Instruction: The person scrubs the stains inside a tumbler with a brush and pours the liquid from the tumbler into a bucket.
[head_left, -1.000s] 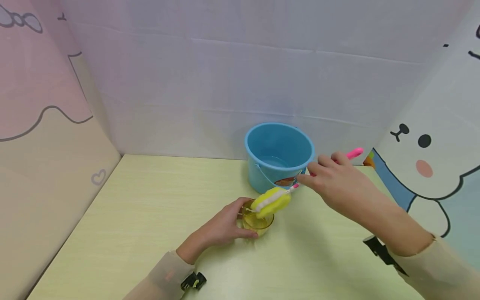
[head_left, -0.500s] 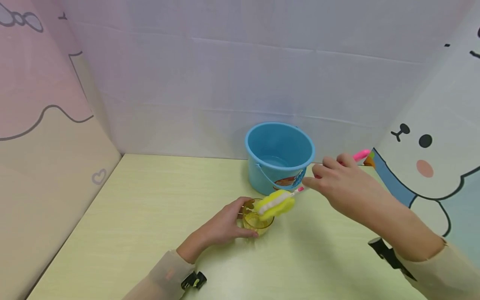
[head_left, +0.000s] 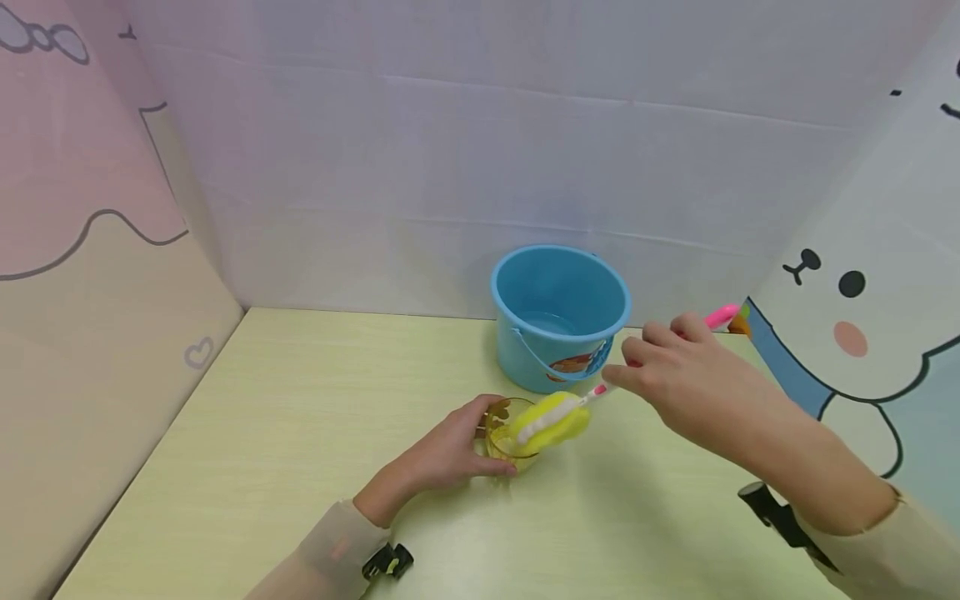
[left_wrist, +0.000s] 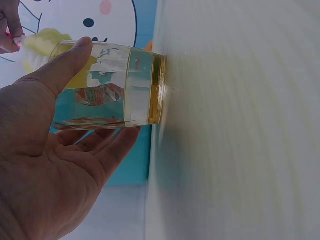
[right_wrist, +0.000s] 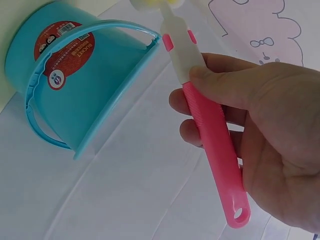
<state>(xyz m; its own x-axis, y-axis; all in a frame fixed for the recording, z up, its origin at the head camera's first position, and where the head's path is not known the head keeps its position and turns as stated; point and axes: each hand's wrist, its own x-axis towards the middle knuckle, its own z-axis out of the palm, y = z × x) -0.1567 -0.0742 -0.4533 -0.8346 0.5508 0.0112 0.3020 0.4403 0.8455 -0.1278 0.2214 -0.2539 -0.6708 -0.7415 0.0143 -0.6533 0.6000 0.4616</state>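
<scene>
A clear amber-tinted glass (head_left: 498, 427) stands upright on the table, its mouth facing up. My left hand (head_left: 446, 450) holds it from the left, thumb on the near side and fingers on the far side. A sponge cup brush (head_left: 553, 421), yellow and white at its head, slants down into the glass's mouth. Through the glass wall (left_wrist: 111, 60) in the left wrist view, yellow sponge shows inside. My right hand (head_left: 682, 379) grips the brush's pink handle (right_wrist: 217, 145), with the thumb along its white neck and fingers wrapped behind.
Just behind the glass, a blue bucket (head_left: 517, 354) with its handle lowered stands near the back wall. The pale wooden table (head_left: 322, 383) meets printed cloth walls (head_left: 375, 167) at the back and both sides.
My right hand has shifted slightly right and down with the brush. Its sponge head has gone from over the glass's rim to lower in the mouth. The left hand and glass stay put.
</scene>
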